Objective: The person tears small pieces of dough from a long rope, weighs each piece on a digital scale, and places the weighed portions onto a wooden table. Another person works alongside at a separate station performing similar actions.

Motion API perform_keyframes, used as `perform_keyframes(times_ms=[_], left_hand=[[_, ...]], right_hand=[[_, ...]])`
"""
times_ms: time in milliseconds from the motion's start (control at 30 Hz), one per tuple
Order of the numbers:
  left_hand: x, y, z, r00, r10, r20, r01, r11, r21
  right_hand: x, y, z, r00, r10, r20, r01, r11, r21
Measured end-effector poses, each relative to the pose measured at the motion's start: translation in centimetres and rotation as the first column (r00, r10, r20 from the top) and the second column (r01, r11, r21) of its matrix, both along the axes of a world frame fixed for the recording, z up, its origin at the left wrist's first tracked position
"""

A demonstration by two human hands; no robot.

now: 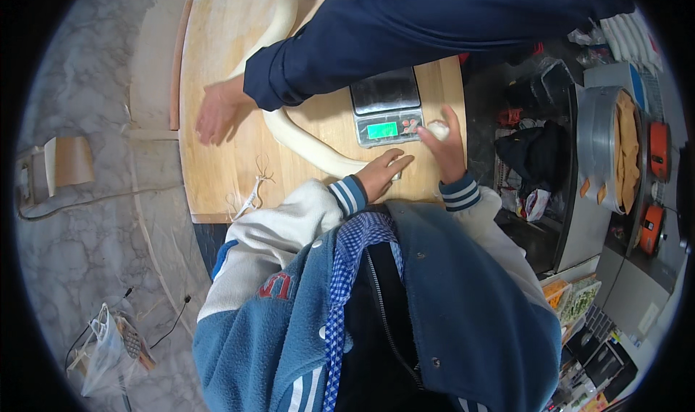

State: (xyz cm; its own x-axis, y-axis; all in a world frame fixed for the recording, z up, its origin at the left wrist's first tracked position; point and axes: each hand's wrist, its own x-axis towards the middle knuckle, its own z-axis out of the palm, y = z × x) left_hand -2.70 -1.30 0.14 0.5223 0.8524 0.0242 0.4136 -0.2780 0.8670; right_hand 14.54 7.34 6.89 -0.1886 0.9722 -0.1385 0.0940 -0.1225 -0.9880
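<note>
A long rope of pale dough (304,143) curves over the wooden board (217,173), passing under a co-worker's sleeve. My left hand (380,174) lies over its near end, fingers spread; a small pale thing shows beneath them, and the palm is hidden. My right hand (448,149) has a small lump of dough (437,130) between thumb and fingers, at the right corner of a digital kitchen scale (386,105). The scale's green display is lit, and the visible part of its dark pan holds nothing. White string or ties (251,195) lie at the board's near left.
A co-worker's arm in a navy sleeve (336,48) reaches across the board, its blurred hand (220,113) at the left. Part of another hand shows at the top edge. Right of the board are shelves with bags and a large round metal steamer (597,146). Marbled floor lies left.
</note>
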Motion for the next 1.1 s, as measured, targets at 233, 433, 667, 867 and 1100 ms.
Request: perform_keyframes(times_ms=[233, 433, 667, 867, 1100], left_hand=[[-1.0, -0.4, 1.1, 0.974, 0.077, -0.212, -0.056, 0.993, 0.103], [-1.2, -0.8, 0.3, 0.970, 0.181, -0.164, -0.179, 0.984, 0.026], [-1.8, -1.0, 1.2, 0.949, 0.314, 0.027, -0.307, 0.940, -0.146], [-2.5, -1.4, 2.2, 0.967, 0.255, -0.010, -0.254, 0.963, -0.089], [-2.8, -1.7, 2.2, 0.979, 0.202, 0.033, -0.203, 0.979, 0.031]], right_hand=[[-7.8, 7.5, -6.0, 0.799, -0.137, 0.585, -0.335, 0.707, 0.622], [-5.6, 5.1, -2.0, 0.794, 0.021, 0.608, -0.330, 0.854, 0.401], [-0.1, -4.5, -5.3, 0.899, 0.431, 0.074, -0.432, 0.902, -0.006], [0.3, -3.7, -3.8, 0.820, 0.568, 0.064, -0.556, 0.819, -0.140], [0.2, -3.9, -2.9, 0.816, 0.569, -0.100, -0.572, 0.771, -0.282]])
